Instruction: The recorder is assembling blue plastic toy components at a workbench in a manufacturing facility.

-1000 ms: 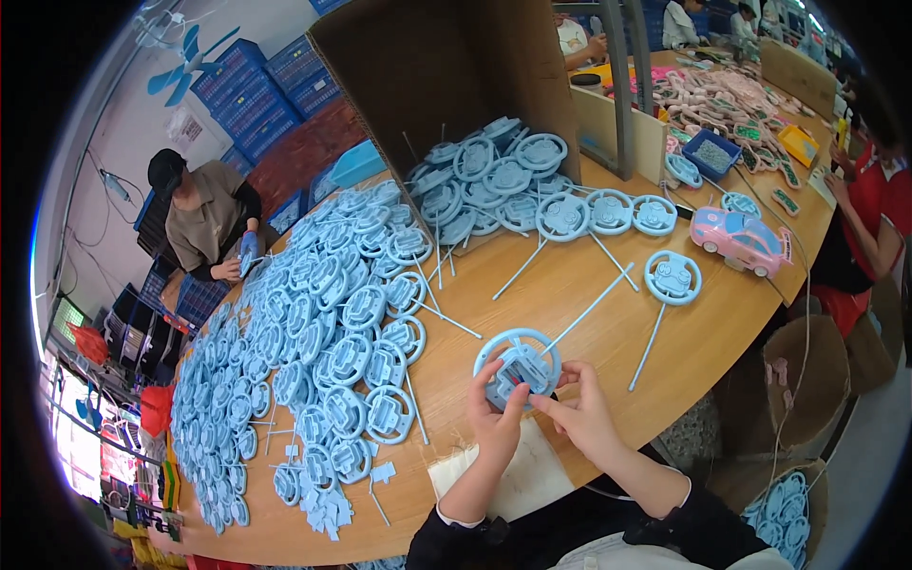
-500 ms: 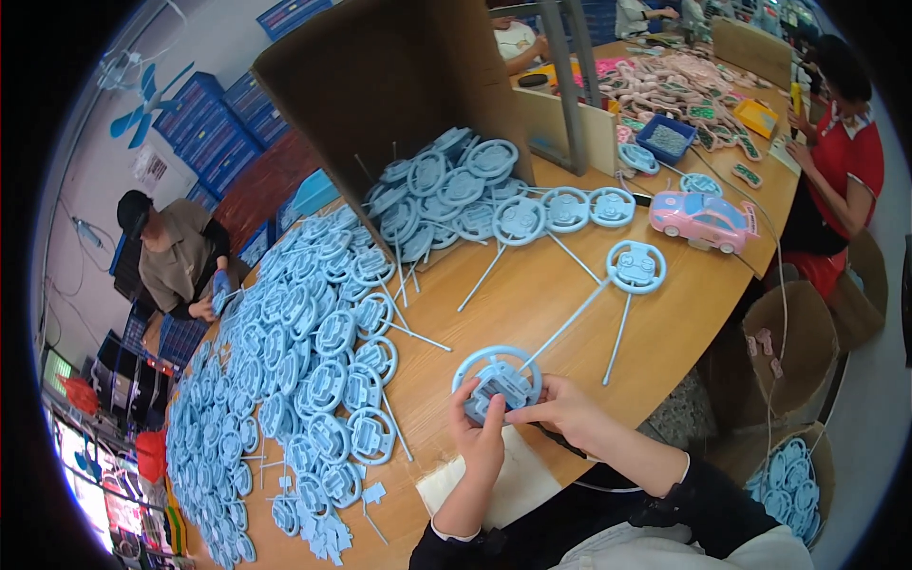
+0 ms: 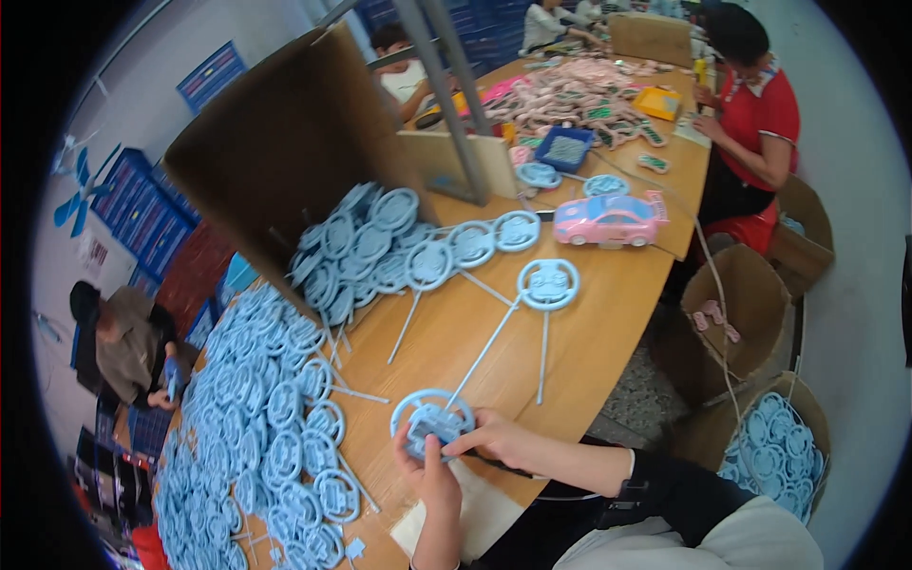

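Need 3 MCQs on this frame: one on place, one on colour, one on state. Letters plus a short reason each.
1. Where is the pink toy car?
A. On the table, past the wheel parts near its right edge
B. In the floor box
C. In the person's lap

2. What colour is the wheel-shaped part in the person's hands?
A. Pink
B. Light blue
C. Yellow

3. How is that part held?
A. Lying untouched on the table
B. By the left hand alone
C. By both the left hand and the right hand

Answers:
1 A, the car stands on the tabletop by the far right edge.
2 B, it matches the blue pile on the left.
3 C, fingers of both hands grip the part.
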Demonstrator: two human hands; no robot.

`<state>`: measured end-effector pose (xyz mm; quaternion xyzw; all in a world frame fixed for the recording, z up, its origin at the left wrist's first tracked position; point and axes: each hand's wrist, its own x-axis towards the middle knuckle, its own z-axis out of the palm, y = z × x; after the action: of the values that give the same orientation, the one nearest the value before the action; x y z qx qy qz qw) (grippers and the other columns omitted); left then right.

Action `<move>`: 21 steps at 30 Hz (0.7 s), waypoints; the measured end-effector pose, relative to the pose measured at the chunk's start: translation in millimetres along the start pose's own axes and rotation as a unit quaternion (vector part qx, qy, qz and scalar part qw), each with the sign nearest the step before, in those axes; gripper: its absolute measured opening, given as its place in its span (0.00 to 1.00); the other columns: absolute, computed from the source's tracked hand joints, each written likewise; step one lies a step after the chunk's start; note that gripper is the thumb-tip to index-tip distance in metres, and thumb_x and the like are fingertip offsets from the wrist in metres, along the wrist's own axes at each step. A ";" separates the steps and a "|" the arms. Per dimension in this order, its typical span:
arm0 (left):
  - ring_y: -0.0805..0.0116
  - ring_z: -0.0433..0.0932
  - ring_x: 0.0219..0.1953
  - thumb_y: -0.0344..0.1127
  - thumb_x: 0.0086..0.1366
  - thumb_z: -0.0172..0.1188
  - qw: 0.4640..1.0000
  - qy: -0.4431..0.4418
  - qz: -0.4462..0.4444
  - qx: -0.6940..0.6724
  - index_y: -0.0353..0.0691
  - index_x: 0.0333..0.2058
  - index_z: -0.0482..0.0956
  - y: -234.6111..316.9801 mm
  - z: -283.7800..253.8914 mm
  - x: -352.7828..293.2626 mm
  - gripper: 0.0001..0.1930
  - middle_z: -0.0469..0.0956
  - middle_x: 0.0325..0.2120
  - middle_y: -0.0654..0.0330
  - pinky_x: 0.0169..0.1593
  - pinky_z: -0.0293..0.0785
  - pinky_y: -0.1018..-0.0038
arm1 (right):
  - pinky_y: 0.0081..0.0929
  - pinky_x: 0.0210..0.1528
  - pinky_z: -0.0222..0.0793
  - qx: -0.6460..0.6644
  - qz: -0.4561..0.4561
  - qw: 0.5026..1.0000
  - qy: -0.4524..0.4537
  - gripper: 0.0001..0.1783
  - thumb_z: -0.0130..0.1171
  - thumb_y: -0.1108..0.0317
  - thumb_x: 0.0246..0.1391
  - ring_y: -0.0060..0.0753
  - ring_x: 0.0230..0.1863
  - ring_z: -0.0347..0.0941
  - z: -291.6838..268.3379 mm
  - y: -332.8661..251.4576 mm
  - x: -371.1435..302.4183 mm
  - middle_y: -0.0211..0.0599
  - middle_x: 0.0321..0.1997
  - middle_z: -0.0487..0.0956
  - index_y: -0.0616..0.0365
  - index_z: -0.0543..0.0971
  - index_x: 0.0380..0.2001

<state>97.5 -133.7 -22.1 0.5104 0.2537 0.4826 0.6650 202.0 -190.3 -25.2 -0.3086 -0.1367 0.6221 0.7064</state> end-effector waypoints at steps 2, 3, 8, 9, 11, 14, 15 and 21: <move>0.68 0.66 0.44 0.25 0.57 0.51 1.000 -0.017 0.007 -0.014 0.43 0.49 0.59 -2.9 -2.3 -2.4 0.21 0.63 0.43 0.59 0.48 0.65 0.71 | 0.21 0.41 0.66 0.016 -0.016 1.000 0.007 0.18 0.64 0.79 0.33 0.27 0.36 0.71 0.2 0.4 -1.5 0.36 0.33 0.76 0.64 0.73 0.33; 0.67 0.67 0.45 0.27 0.58 0.50 0.999 -0.022 0.019 -0.021 0.43 0.50 0.57 -4.6 -1.3 -1.6 0.22 0.65 0.43 0.58 0.47 0.66 0.70 | 0.21 0.40 0.66 0.011 -0.010 1.000 0.004 0.18 0.64 0.79 0.33 0.26 0.36 0.71 -4.9 3.5 1.0 0.36 0.33 0.76 0.64 0.73 0.33; 0.64 0.66 0.48 0.33 0.58 0.51 0.996 -0.014 -0.056 -0.064 0.41 0.52 0.57 3.0 -13.8 15.0 0.23 0.64 0.46 0.55 0.48 0.66 0.68 | 0.21 0.38 0.66 -0.037 -0.017 0.999 0.013 0.17 0.63 0.79 0.33 0.25 0.34 0.71 -9.8 -3.1 -2.9 0.36 0.32 0.76 0.64 0.73 0.32; 0.64 0.68 0.46 0.34 0.58 0.51 0.991 -0.061 -0.101 -0.058 0.38 0.50 0.60 0.3 -25.7 21.6 0.21 0.66 0.45 0.55 0.47 0.66 0.67 | 0.21 0.38 0.66 -0.037 -0.016 0.999 0.012 0.17 0.63 0.79 0.33 0.25 0.34 0.71 -11.9 -0.4 -1.6 0.36 0.32 0.76 0.64 0.73 0.32; 0.64 0.69 0.45 0.34 0.58 0.51 0.982 -0.106 -0.145 -0.052 0.34 0.49 0.62 2.3 -29.5 25.9 0.20 0.68 0.43 0.56 0.47 0.67 0.67 | 0.21 0.37 0.67 -0.086 -0.024 0.996 0.010 0.18 0.63 0.80 0.33 0.25 0.34 0.71 -15.4 1.2 -1.3 0.37 0.33 0.76 0.65 0.73 0.33; 0.66 0.71 0.42 0.34 0.58 0.53 0.973 -0.098 -0.181 -0.102 0.31 0.45 0.65 8.4 -28.7 25.5 0.18 0.72 0.39 0.57 0.46 0.67 0.68 | 0.21 0.37 0.67 -0.073 -0.016 0.997 0.021 0.19 0.63 0.79 0.33 0.25 0.33 0.71 -8.9 -1.0 -6.4 0.37 0.32 0.75 0.65 0.73 0.34; 0.66 0.72 0.41 0.33 0.58 0.53 0.976 -0.101 -0.170 -0.087 0.31 0.45 0.66 8.7 -25.2 23.1 0.18 0.72 0.38 0.57 0.46 0.68 0.69 | 0.21 0.37 0.67 -0.073 -0.015 0.997 0.019 0.19 0.63 0.79 0.33 0.25 0.33 0.71 -8.0 -2.5 -7.6 0.37 0.32 0.75 0.65 0.73 0.34; 0.68 0.73 0.39 0.29 0.57 0.54 0.979 -0.073 -0.189 -0.021 0.31 0.43 0.67 1.3 -34.7 25.5 0.16 0.73 0.37 0.56 0.43 0.69 0.71 | 0.21 0.37 0.67 -0.093 -0.005 0.995 0.030 0.20 0.64 0.78 0.33 0.25 0.33 0.71 -16.5 12.3 0.2 0.37 0.33 0.75 0.66 0.72 0.35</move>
<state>78.5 -95.6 -29.1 0.4732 0.2864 0.3154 0.7711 201.7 -194.1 -45.4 -0.3908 -0.1740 0.5935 0.6818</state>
